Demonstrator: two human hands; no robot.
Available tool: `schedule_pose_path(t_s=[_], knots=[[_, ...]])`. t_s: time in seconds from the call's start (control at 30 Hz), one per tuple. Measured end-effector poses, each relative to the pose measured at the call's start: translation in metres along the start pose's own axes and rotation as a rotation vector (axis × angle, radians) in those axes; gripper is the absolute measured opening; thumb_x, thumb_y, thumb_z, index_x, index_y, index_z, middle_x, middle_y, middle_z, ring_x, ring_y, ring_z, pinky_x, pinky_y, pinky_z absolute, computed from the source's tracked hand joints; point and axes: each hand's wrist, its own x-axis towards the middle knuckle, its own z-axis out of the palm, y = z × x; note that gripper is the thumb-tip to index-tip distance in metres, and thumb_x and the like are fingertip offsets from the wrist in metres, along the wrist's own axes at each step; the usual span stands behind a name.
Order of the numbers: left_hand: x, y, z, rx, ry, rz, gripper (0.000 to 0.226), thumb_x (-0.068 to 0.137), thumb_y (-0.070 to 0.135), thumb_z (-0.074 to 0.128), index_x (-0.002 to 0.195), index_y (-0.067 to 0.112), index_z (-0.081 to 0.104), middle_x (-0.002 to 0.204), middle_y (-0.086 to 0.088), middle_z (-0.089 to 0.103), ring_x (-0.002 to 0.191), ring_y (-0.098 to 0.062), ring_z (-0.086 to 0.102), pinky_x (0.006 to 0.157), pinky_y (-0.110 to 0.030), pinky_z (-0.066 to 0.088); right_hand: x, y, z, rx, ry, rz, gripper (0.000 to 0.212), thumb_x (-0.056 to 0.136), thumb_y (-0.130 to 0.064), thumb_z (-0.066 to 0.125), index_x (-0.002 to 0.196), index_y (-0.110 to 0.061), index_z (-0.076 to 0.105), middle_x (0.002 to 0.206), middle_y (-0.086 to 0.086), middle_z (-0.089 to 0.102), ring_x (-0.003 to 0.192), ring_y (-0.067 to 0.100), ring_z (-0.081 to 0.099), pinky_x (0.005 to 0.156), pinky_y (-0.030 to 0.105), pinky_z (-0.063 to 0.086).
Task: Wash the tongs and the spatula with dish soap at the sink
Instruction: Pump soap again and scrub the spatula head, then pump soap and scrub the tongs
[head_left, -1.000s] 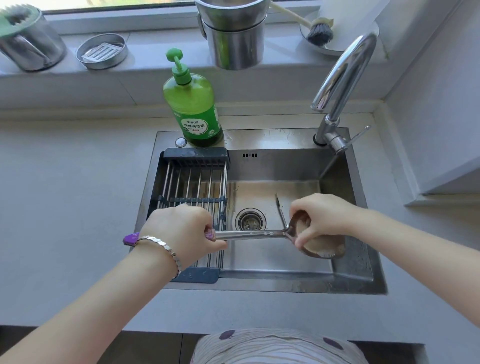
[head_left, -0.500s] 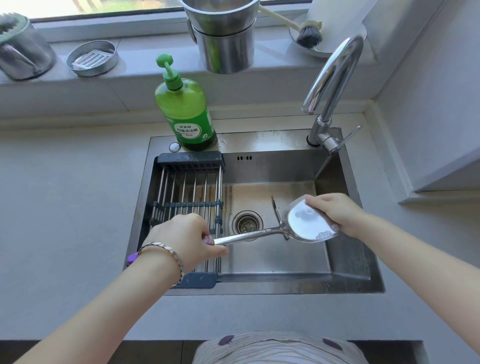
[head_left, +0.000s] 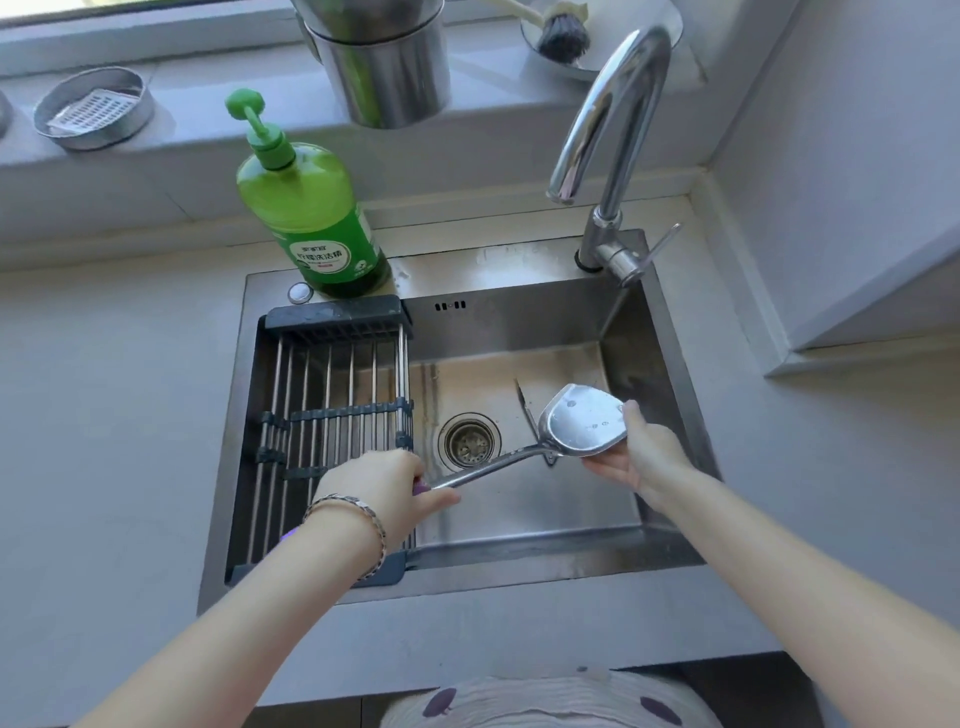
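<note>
I see a steel sink (head_left: 519, 280) sunk into a pale grey countertop (head_left: 104, 415), filling the middle of the frame. My left hand (head_left: 379, 493) is clamped around the handle of the spatula (head_left: 582, 421), which is held over the basin at centre right. My right hand (head_left: 639, 457) lies under the blade with fingers spread flat and the thumb against its edge. Water beads dot the blade. A drying rack (head_left: 332, 415) spans the basin's left part, beside the drain (head_left: 469, 441). A green dish soap bottle (head_left: 311, 228) stands on the sink's back rim; the faucet (head_left: 613, 130) arches at upper right. On the windowsill (head_left: 208, 130) along the top sit a steel canister (head_left: 384, 73), a round tin (head_left: 93, 109) and a brush (head_left: 563, 36).
</note>
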Motion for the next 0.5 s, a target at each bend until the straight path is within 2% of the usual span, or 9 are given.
schedule_pose_path(t_s=[0.07, 0.13, 0.23, 0.3, 0.37, 0.43, 0.5], knots=[[0.007, 0.006, 0.006, -0.031, -0.039, 0.015, 0.049, 0.084, 0.061, 0.047, 0.06, 0.02, 0.034, 0.059, 0.004, 0.042, 0.054, -0.014, 0.04, 0.054, -0.024, 0.035, 0.005, -0.005, -0.01, -0.063, -0.018, 0.017, 0.055, 0.1, -0.043, 0.027, 0.125, 0.001, 0.049, 0.106, 0.021, 0.062, 0.078, 0.028, 0.065, 0.069, 0.035, 0.053], [0.016, 0.011, 0.013, -0.121, -0.097, 0.02, 0.047, 0.079, 0.061, 0.055, 0.064, 0.021, 0.035, 0.062, 0.006, 0.044, 0.056, -0.012, 0.041, 0.054, -0.026, 0.035, 0.011, -0.009, -0.02, -0.093, -0.056, 0.012, 0.059, 0.101, -0.043, 0.022, 0.12, 0.002, 0.055, 0.101, 0.016, 0.064, 0.084, 0.026, 0.065, 0.071, 0.031, 0.053], [0.031, 0.021, 0.021, -0.245, -0.179, 0.037, 0.042, 0.07, 0.055, 0.069, 0.083, 0.023, 0.045, 0.074, 0.011, 0.051, 0.063, -0.008, 0.05, 0.059, -0.024, 0.044, 0.018, -0.013, -0.03, -0.13, -0.057, 0.016, 0.043, 0.102, -0.028, 0.03, 0.117, 0.004, 0.055, 0.099, 0.014, 0.064, 0.091, 0.027, 0.063, 0.081, 0.032, 0.05], [0.046, 0.031, 0.03, -0.404, -0.23, 0.039, 0.035, 0.075, 0.044, 0.07, 0.089, 0.02, 0.05, 0.073, 0.005, 0.053, 0.05, -0.011, 0.053, 0.049, -0.023, 0.047, 0.028, -0.011, -0.035, -0.182, -0.061, 0.024, 0.032, 0.1, -0.017, 0.037, 0.116, 0.005, 0.056, 0.093, 0.014, 0.066, 0.091, 0.029, 0.064, 0.081, 0.032, 0.051], [0.066, 0.04, 0.044, -0.651, -0.249, 0.027, 0.027, 0.08, 0.032, 0.069, 0.088, 0.012, 0.053, 0.063, -0.001, 0.056, 0.037, -0.01, 0.05, 0.04, -0.021, 0.045, 0.038, -0.006, -0.036, -0.222, -0.069, 0.046, 0.028, 0.098, -0.01, 0.04, 0.116, 0.005, 0.056, 0.095, 0.017, 0.066, 0.094, 0.032, 0.064, 0.081, 0.032, 0.051], [0.084, 0.046, 0.061, -0.846, -0.228, -0.007, 0.021, 0.083, 0.025, 0.068, 0.086, 0.007, 0.056, 0.061, -0.004, 0.057, 0.037, -0.008, 0.051, 0.041, -0.021, 0.046, 0.051, 0.0, -0.034, -0.259, -0.072, 0.079, 0.026, 0.097, -0.008, 0.043, 0.115, 0.005, 0.056, 0.1, 0.021, 0.065, 0.09, 0.032, 0.064, 0.075, 0.03, 0.05], [0.099, 0.049, 0.079, -0.976, -0.206, -0.073, 0.017, 0.085, 0.021, 0.065, 0.086, 0.006, 0.057, 0.068, -0.006, 0.055, 0.048, -0.01, 0.054, 0.044, -0.021, 0.047, 0.065, 0.009, -0.029, -0.301, -0.091, 0.108, 0.02, 0.095, -0.008, 0.045, 0.109, 0.0, 0.058, 0.086, 0.015, 0.066, 0.072, 0.023, 0.061, 0.061, 0.023, 0.044]])
